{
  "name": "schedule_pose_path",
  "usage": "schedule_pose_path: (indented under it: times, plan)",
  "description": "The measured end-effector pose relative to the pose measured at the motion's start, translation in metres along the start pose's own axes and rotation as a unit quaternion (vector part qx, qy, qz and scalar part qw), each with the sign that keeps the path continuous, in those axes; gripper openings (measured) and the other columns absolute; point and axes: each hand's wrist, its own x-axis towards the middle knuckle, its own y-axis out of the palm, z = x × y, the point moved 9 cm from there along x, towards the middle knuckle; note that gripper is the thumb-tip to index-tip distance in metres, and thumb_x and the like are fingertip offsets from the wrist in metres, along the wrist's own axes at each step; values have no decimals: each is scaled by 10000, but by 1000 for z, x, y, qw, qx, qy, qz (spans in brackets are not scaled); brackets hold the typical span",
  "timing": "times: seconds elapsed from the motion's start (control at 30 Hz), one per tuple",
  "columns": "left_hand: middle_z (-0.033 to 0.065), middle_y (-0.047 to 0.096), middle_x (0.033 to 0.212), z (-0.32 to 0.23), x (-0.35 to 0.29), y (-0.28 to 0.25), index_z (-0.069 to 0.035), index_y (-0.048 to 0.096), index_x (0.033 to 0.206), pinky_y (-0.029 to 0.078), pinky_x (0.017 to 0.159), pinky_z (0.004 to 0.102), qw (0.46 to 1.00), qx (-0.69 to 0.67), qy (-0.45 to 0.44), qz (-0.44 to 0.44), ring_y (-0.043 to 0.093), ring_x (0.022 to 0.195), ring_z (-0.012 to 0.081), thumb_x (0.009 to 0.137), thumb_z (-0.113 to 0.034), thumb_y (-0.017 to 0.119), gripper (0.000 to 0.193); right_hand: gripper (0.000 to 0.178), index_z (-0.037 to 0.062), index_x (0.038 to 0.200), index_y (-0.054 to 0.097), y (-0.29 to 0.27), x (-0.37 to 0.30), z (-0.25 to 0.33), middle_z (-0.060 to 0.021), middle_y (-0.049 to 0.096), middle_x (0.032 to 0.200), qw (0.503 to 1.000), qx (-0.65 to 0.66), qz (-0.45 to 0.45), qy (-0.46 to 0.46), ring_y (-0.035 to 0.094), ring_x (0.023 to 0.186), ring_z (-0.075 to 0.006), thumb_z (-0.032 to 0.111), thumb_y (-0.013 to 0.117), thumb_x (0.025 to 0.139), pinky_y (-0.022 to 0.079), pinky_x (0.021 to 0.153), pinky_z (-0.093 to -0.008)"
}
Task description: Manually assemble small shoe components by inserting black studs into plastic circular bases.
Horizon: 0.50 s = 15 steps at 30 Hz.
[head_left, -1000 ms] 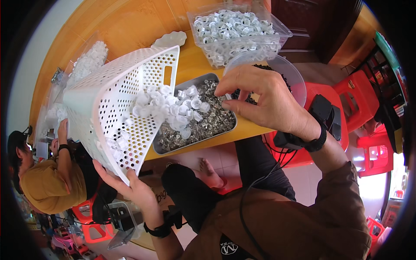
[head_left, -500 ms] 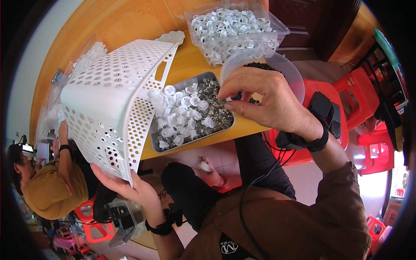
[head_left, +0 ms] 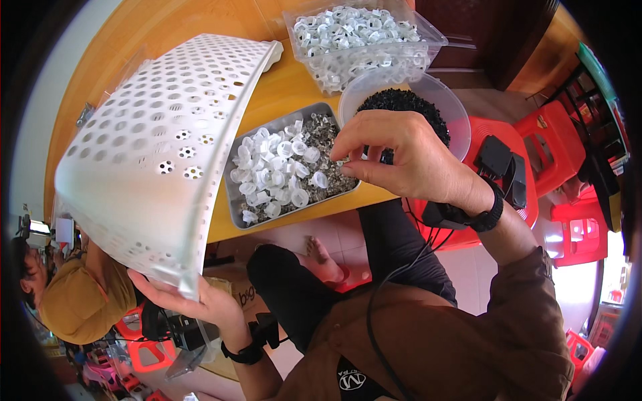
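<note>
My left hand [head_left: 194, 297] grips the lower rim of a white perforated plastic basket [head_left: 127, 194], which is tilted on its side left of the tray. A grey metal tray [head_left: 274, 219] lies on the table beside the basket. In it, a heap of small clear plastic ring-shaped pieces [head_left: 267, 164] covers the left part, and dark grey gravel-like bits [head_left: 324, 134] show on the right. Over the tray's right end hovers my right hand [head_left: 408, 154], thumb and fingertips drawn together in a pinch. Anything between those fingertips is too small to make out.
A clear bin of many pale plastic pieces [head_left: 361, 33] stands at the back. Nearer is a round clear tub [head_left: 458, 123] of black granules [head_left: 408, 103]. Red stools [head_left: 548, 144] stand to the right, one bearing black devices. A person in a tan top [head_left: 87, 294] sits at left.
The basket has moved left and up, away from the tray, and turned its outer side more toward view. The clear pieces now lie wholly in the tray. My right hand has shifted slightly left.
</note>
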Motion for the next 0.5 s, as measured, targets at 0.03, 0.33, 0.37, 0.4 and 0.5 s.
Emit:
schedule_pose_path:
  times: [0.03,0.33,0.37,0.4,0.5]
  plan:
    - [193,288,1433,0,0,-1,-51,196,1452,345,1040,393,1000,1,-1,1,384,1272,319,749,137,386,752,179,23,925,670,2,0,-1,-73,651,906,1000,11,10,12,626,772,-169,-14,678,750,511,612,-261]
    - [210,362,1381,42,-16,-14,-15,204,1441,459,913,357,944,-215,-242,-67,475,1183,295,741,119,432,748,175,27,928,665,13,-1,-6,-67,652,908,999,19,29,26,626,768,-161,-15,667,758,506,587,-249]
    - [210,356,1387,48,-14,-13,-20,200,1440,451,927,360,957,-174,-223,-65,467,1193,296,744,122,426,745,175,28,925,665,15,-1,-4,-66,652,907,999,18,32,21,627,764,-161,-14,668,756,508,583,-250]
    - [209,349,1393,50,-13,-13,-25,197,1440,444,940,363,968,-133,-203,-63,459,1202,296,747,126,420,743,175,28,925,665,18,-2,-3,-66,652,907,999,20,33,22,627,764,-161,-14,668,756,508,583,-250]
    - [213,225,1452,31,-8,6,-21,167,1448,284,1073,425,992,-81,-95,10,329,1298,330,754,85,415,745,165,34,873,668,16,-5,-1,-87,642,820,999,45,2,23,617,645,-204,18,690,711,502,582,-295]
